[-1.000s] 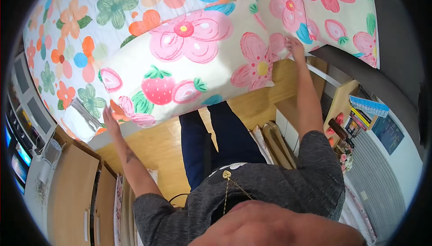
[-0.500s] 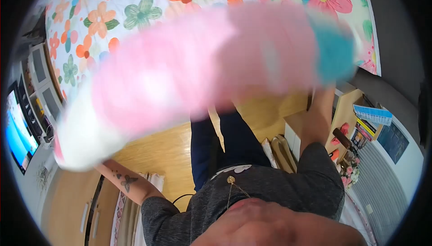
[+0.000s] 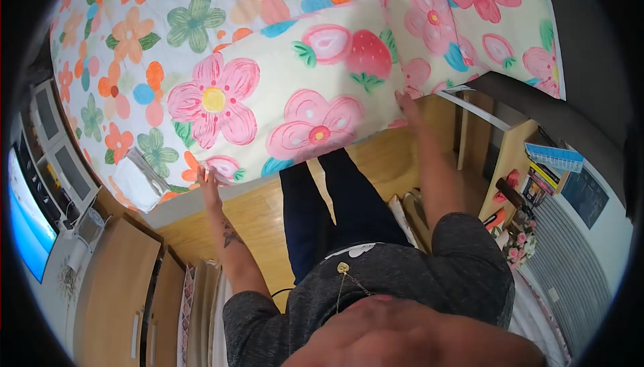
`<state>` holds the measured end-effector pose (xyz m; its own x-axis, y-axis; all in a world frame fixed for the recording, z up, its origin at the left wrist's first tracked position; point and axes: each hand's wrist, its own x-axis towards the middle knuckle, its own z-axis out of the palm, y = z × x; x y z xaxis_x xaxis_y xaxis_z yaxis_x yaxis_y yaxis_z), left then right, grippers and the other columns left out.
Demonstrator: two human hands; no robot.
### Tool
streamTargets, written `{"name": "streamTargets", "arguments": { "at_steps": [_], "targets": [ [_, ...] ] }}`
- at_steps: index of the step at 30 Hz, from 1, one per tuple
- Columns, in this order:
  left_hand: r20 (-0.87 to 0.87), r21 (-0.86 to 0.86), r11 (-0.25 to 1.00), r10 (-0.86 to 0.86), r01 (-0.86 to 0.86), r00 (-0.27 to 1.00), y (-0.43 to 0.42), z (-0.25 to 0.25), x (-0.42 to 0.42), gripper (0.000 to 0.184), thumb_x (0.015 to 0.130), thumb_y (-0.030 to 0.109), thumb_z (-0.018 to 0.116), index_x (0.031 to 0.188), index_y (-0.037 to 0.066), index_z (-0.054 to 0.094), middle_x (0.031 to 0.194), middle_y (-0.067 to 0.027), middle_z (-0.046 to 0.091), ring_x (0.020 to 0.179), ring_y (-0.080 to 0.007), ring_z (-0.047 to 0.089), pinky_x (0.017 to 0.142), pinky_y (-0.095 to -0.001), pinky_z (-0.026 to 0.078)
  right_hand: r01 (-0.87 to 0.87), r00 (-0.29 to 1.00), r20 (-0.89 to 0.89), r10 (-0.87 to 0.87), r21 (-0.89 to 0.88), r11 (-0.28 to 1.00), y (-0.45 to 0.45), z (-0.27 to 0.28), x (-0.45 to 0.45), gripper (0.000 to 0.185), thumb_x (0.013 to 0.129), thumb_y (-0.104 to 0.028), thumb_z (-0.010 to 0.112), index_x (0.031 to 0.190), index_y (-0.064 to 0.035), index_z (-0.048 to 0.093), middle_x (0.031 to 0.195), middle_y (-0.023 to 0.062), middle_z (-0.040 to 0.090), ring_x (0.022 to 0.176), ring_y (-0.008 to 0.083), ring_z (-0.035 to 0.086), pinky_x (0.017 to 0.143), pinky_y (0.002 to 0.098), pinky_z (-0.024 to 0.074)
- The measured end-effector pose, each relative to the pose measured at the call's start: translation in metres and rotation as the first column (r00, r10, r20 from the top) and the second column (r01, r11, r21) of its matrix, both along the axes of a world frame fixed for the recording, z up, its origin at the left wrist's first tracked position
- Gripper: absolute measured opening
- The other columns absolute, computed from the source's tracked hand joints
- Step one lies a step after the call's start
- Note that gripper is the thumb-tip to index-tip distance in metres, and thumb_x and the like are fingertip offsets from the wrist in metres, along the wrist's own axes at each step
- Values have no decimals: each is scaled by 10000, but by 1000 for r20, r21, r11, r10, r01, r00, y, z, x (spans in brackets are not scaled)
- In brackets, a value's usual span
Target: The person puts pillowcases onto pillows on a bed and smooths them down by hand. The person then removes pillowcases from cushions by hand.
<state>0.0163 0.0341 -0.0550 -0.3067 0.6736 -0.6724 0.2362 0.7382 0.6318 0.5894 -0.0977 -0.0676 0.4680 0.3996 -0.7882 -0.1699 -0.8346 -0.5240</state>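
A cream pillow (image 3: 268, 65) printed with pink flowers and strawberries lies on the near edge of the bed, over a white sheet with orange and green flowers (image 3: 194, 21). At the pillow's lower left corner is my left hand (image 3: 209, 182), its fingers apart and touching the fabric. My right hand (image 3: 407, 107) is at the pillow's lower right corner, its fingers partly hidden against the edge, so its grip cannot be made out. Another cream flowered cloth (image 3: 500, 31) lies beyond the pillow at the upper right.
A white packet (image 3: 139, 180) rests on the bed's left corner. Drawers (image 3: 117, 286) and a lit screen (image 3: 30, 213) stand at the left. A wooden shelf (image 3: 506, 166) with books (image 3: 542, 176) and flowers (image 3: 520, 246) is at the right. A dark headboard edge (image 3: 530, 102) borders the bed.
The pillow was lifted, blurred in motion, and is now back down on the bed with a different side of its print showing. Both hands have come down with it to its near corners.
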Motion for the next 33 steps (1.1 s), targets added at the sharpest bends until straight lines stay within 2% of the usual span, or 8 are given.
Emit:
{"name": "streamTargets", "arguments": {
  "at_steps": [9,15,17,21,24,30,31,33],
  "targets": [
    [-325,198,977,-11,79,946,-5,34,-12,401,901,358,445,840,-34,501,704,-93,473,665,-148,440,595,-273,383,-130,970,227,92,158,979,10,15,-3,517,781,-290,642,1183,-18,462,1115,82,536,956,191,518,820,297,403],
    [-569,243,957,10,157,822,-49,-50,-62,381,884,324,469,1007,-37,457,880,-128,498,787,-232,465,718,-336,395,-219,744,662,87,119,969,8,13,-40,318,776,-147,604,1037,1,497,975,107,562,919,208,510,799,297,387],
    [-674,41,963,-169,266,719,-4,-18,-20,455,873,303,481,1152,-46,394,1081,-165,477,961,-277,466,844,-350,375,-444,259,957,135,-7,896,50,53,-65,334,772,-124,575,1083,-30,497,1062,116,512,1024,299,463,867,379,366],
    [-530,514,748,-108,420,841,50,-9,146,476,846,169,449,1262,-38,346,1317,-233,334,1258,-334,274,1037,-428,198,-775,467,824,320,209,596,128,51,-168,364,787,-170,556,1135,-82,498,1185,124,466,1143,308,399,953,454,285],
    [-826,133,430,-450,893,339,77,12,216,559,789,317,537,1291,127,381,1378,-147,299,1292,-317,225,1013,-592,64,-934,277,829,486,113,339,177,54,-217,402,801,-238,553,1172,-98,487,1233,115,449,1179,295,381,953,470,289],
    [-792,-119,907,-332,403,512,43,-48,43,529,828,409,479,1276,137,412,1387,-159,273,1247,-319,314,1001,-507,216,-540,306,901,307,-102,836,125,-24,-9,400,827,-349,488,1091,-52,530,1068,178,535,947,322,536,793,458,423],
    [-713,-201,945,-321,258,623,52,-48,24,521,830,407,479,1258,113,431,1372,-185,278,1219,-322,342,970,-482,268,-527,141,513,847,-685,503,95,-28,55,419,839,-306,471,1136,-12,501,1100,194,521,983,347,515,824,461,404],
    [-611,-400,906,-375,137,697,74,-24,5,512,832,398,483,1217,61,471,1329,-240,308,1146,-329,411,896,-444,364,-373,-169,797,580,-596,711,49,-27,95,411,823,-236,498,1147,16,485,1066,199,534,981,370,511,843,452,393]
  ]
}}
